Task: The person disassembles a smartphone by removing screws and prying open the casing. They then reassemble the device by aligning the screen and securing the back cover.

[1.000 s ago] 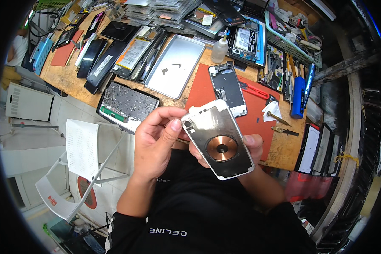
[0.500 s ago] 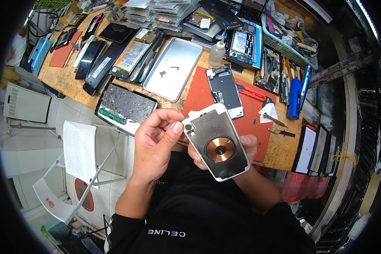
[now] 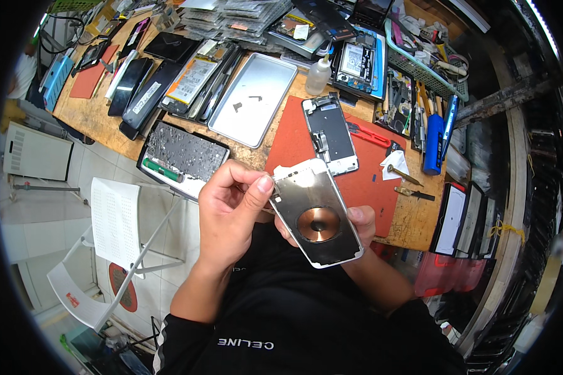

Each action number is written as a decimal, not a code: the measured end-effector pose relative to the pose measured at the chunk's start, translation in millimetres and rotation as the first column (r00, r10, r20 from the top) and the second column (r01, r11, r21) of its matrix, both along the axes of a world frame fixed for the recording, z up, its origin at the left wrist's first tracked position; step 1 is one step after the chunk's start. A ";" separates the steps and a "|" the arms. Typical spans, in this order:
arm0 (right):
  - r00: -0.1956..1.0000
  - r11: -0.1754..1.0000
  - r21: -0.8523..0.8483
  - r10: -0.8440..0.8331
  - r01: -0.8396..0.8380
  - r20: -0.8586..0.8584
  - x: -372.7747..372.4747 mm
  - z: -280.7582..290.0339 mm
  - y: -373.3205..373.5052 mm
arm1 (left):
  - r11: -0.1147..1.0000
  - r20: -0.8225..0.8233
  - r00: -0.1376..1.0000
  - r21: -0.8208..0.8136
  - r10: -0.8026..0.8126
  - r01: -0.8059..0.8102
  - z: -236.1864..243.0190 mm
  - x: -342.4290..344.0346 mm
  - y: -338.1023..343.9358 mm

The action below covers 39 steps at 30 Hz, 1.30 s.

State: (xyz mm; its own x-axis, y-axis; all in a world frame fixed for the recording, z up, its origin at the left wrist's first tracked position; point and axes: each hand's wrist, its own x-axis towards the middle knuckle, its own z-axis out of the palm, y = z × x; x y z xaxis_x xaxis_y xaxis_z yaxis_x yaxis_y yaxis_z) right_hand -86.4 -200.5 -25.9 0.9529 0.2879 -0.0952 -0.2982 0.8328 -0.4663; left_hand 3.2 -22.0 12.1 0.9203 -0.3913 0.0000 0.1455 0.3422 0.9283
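Observation:
A white-rimmed phone back housing (image 3: 297, 244), black and metal inside with a copper charging coil (image 3: 318, 224), is held tilted above my lap at the bench edge. My right hand (image 3: 361, 224) grips it by the lower sides, thumb on the right edge and fingers at the left, partly hidden behind it. My left hand (image 3: 234, 206) is closed in a pinch at its upper left corner, thumb against the forefinger. Beyond it, a phone screen assembly (image 3: 331, 134) lies on the red mat (image 3: 286, 137), beside red-handled pliers (image 3: 369, 133).
A metal tray (image 3: 256, 112) with small dark parts stands behind my hands. Left of it lie opened phones (image 3: 191, 78) and a box of screws with a green screwdriver (image 3: 162, 170). A clear bottle (image 3: 319, 76), a white tissue (image 3: 393, 165) and a blue tool (image 3: 433, 144) are farther right.
The housing has shifted slightly left and tilted, so its metal catches more light. The round camera ring seen at its upper left corner no longer shows. My left hand keeps its pinch there.

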 end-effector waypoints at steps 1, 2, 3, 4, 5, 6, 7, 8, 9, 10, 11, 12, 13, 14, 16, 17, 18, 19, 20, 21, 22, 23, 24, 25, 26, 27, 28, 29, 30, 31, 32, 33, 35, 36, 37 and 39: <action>1.000 0.999 0.036 0.006 -0.005 -0.007 0.2 -1.7 0.1 | 1.000 0.018 1.000 0.001 0.001 -0.001 -0.3 0.2 0.3; 1.000 0.997 0.072 0.011 -0.010 -0.015 0.3 -3.6 -0.2 | 1.000 0.012 1.000 0.023 -0.003 0.003 -0.2 -0.4 0.8; 1.000 0.994 0.107 0.014 -0.012 -0.023 0.6 -5.4 -0.5 | 0.999 0.007 1.000 0.045 -0.009 0.008 0.5 -1.4 1.6; 1.000 0.988 0.155 0.029 -0.027 -0.009 1.0 -7.2 -0.9 | 0.998 0.002 1.000 0.066 -0.015 0.015 1.2 -2.3 2.0; 0.999 0.979 0.201 0.043 -0.043 0.005 1.1 -8.6 -1.3 | 0.997 -0.007 1.000 0.065 -0.028 0.029 2.0 -3.1 2.4; 0.998 0.956 0.289 0.051 -0.056 0.022 1.0 -9.6 -1.4 | 0.997 -0.016 0.999 0.064 -0.041 0.042 2.9 -4.0 2.9; 0.999 0.973 0.223 0.050 -0.052 0.017 0.5 -10.2 -1.5 | 0.997 -0.024 0.998 0.062 -0.053 0.054 3.7 -4.3 3.1; 0.999 0.979 0.200 0.043 -0.045 0.015 -0.5 -10.0 -1.4 | 0.996 -0.030 0.998 0.059 -0.063 0.065 4.3 -4.4 3.3; 0.999 0.983 0.178 0.036 -0.038 0.012 -1.4 -9.7 -1.1 | 0.996 -0.037 0.997 0.057 -0.073 0.075 5.0 -4.7 3.5; 0.999 0.981 0.191 0.035 -0.034 0.001 -2.1 -9.1 -0.6 | 0.995 -0.043 0.996 0.055 -0.084 0.086 5.7 -5.0 3.6; 0.999 0.978 0.204 0.034 -0.031 -0.010 -2.8 -8.2 0.1 | 0.995 -0.040 0.996 0.051 -0.081 0.083 6.2 -6.0 3.2; 0.999 0.962 0.273 0.029 -0.023 -0.018 -3.3 -7.4 0.7 | 0.996 -0.036 0.996 0.048 -0.078 0.080 6.9 -7.3 2.8; 0.999 0.981 0.193 0.027 -0.024 -0.016 -4.4 -6.3 0.7 | 0.996 -0.032 0.997 0.044 -0.076 0.077 7.4 -8.0 2.6; 1.000 0.986 0.168 0.022 -0.020 -0.012 -5.4 -5.5 0.7 | 0.996 -0.031 0.996 0.031 -0.088 0.089 7.9 -8.3 2.8; 1.000 0.990 0.143 0.012 -0.011 -0.002 -7.2 -5.5 0.6 | 0.993 -0.031 0.993 0.006 -0.114 0.114 8.9 -8.5 3.9; 1.000 0.990 0.142 0.006 -0.007 0.004 -7.4 -6.8 0.7 | 0.991 -0.044 0.990 -0.018 -0.134 0.133 9.4 -8.5 4.6; 1.000 0.987 0.159 -0.001 0.001 0.001 -7.9 -8.7 1.1 | 0.988 -0.055 0.987 -0.043 -0.154 0.151 9.7 -8.3 5.5; 0.999 0.971 0.239 0.009 -0.016 0.031 -7.4 -11.8 1.9 | 0.983 -0.065 0.983 -0.067 -0.174 0.170 9.6 -7.9 5.9; 0.999 0.942 0.334 0.015 -0.031 0.052 -5.8 -16.0 3.2 | 0.985 -0.090 0.982 -0.066 -0.163 0.158 8.8 -7.6 5.6; 0.997 0.904 0.426 0.019 -0.048 0.073 -4.8 -19.9 4.3 | 0.987 -0.114 0.982 -0.064 -0.153 0.146 7.7 -7.4 4.8; 0.996 0.890 0.450 0.030 -0.065 0.084 -3.9 -23.8 5.1 | 0.987 -0.148 0.977 -0.083 -0.150 0.139 6.4 -7.2 4.0; 0.995 0.876 0.474 0.041 -0.082 0.096 -3.1 -27.1 6.1 | 0.989 -0.132 0.982 -0.074 -0.135 0.126 4.7 -6.4 3.1; 0.992 0.845 0.525 0.039 -0.096 0.119 -2.8 -29.4 6.5 | 0.989 -0.126 0.984 -0.086 -0.127 0.116 2.8 -5.4 2.1; 0.993 0.864 0.493 0.054 -0.097 0.101 -2.6 -30.6 6.5 | 0.986 -0.121 0.985 -0.122 -0.125 0.111 1.5 -5.0 1.9; 0.994 0.867 0.489 0.056 -0.095 0.093 -2.6 -30.6 6.2 | 0.988 -0.130 0.984 -0.103 -0.125 0.112 0.8 -5.0 2.5; 0.993 0.859 0.502 0.056 -0.099 0.101 -2.7 -29.7 5.8 | 0.987 -0.139 0.981 -0.109 -0.132 0.118 0.3 -4.8 3.2; 0.994 0.914 0.394 0.071 -0.099 0.084 -2.6 -27.7 4.8 | 0.982 -0.143 0.979 -0.139 -0.144 0.124 0.1 -4.7 4.3; 0.993 0.948 0.301 0.085 -0.105 0.079 -2.6 -24.8 3.2 | 0.985 -0.161 0.976 -0.113 -0.148 0.130 0.0 -4.5 5.6; 0.994 0.969 0.227 0.088 -0.102 0.068 -2.6 -21.6 2.1 | 0.984 -0.175 0.972 -0.110 -0.156 0.138 0.1 -4.3 6.8; 0.996 0.977 0.197 0.074 -0.083 0.056 -2.5 -18.8 2.7 | 0.982 -0.193 0.967 -0.123 -0.165 0.143 0.0 -4.2 7.7; 0.998 0.981 0.187 0.049 -0.056 0.040 -2.2 -16.3 3.7 | 0.984 -0.194 0.968 -0.110 -0.159 0.140 -0.3 -4.4 8.1; 1.000 0.984 0.177 0.026 -0.027 0.011 -2.1 -14.2 4.6 | 0.985 -0.199 0.968 -0.112 -0.154 0.134 -0.6 -4.5 8.5; 1.000 0.990 0.138 0.001 -0.003 0.018 -2.7 -12.3 6.5 | 0.985 -0.174 0.973 -0.107 -0.154 0.136 -2.0 -4.0 8.7; 1.000 0.991 0.134 0.001 -0.002 0.011 -3.2 -12.8 7.3 | 0.984 -0.145 0.977 -0.101 -0.157 0.144 -3.0 -3.3 8.8; 1.000 0.992 0.130 0.001 -0.001 0.003 -4.2 -13.7 8.0 | 0.978 -0.121 0.978 -0.144 -0.167 0.150 -3.8 -3.1 9.0; 0.999 0.988 0.154 0.027 -0.024 -0.018 -5.6 -18.4 8.1 | 0.983 -0.161 0.971 -0.087 -0.175 0.162 -4.8 -3.7 9.9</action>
